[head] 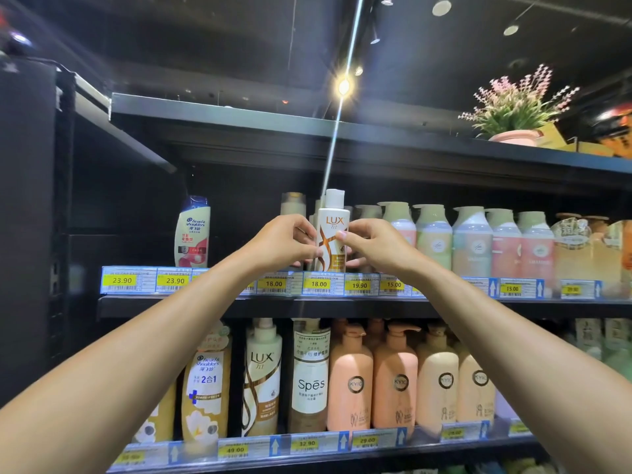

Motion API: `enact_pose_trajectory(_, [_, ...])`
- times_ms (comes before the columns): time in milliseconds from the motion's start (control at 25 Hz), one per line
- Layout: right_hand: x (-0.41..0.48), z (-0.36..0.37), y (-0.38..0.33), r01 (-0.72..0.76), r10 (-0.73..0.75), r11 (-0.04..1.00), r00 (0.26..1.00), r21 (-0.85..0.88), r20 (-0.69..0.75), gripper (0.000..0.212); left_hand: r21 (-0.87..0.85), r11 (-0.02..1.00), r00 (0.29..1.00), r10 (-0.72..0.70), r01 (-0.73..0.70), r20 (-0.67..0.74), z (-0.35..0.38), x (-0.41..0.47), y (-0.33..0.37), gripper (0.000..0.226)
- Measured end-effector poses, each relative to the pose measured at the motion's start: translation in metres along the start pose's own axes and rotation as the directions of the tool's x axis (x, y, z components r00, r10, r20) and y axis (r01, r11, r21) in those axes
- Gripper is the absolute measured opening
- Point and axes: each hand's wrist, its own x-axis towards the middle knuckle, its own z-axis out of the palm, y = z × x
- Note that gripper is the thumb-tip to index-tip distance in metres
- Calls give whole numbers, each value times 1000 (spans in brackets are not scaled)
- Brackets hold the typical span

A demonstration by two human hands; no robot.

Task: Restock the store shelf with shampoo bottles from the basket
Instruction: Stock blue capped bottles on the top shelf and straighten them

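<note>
A small white LUX shampoo bottle [333,230] with a gold swirl stands upright at the front of the upper shelf [219,304], above the 18.00 price tag. My left hand [285,246] grips its left side with curled fingers. My right hand [371,246] holds its right side, thumb on the label. A few more bottles stand behind it, mostly hidden. The basket is out of view.
A Head & Shoulders bottle [192,232] stands alone at the shelf's left, with a gap between it and my hands. Pastel pump bottles [472,241] fill the right. The lower shelf holds large LUX, Spes and peach bottles [350,378]. A potted plant [516,107] sits on top.
</note>
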Motion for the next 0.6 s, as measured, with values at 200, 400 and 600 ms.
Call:
enact_pose_trajectory(200, [-2, -2, 3, 21, -23, 996, 1000, -84, -17, 24, 36, 999, 1000, 4, -3, -17, 1, 0, -3, 26])
enact_pose_trajectory(400, [0, -1, 9, 53, -56, 983, 998, -175, -13, 35, 76, 997, 999, 9, -6, -42, 2, -2, -5, 28])
enact_pose_trajectory(600, [-2, 2, 6, 54, -61, 973, 998, -226, -24, 29, 155, 988, 998, 17, -8, -60, 3, -3, -6, 31])
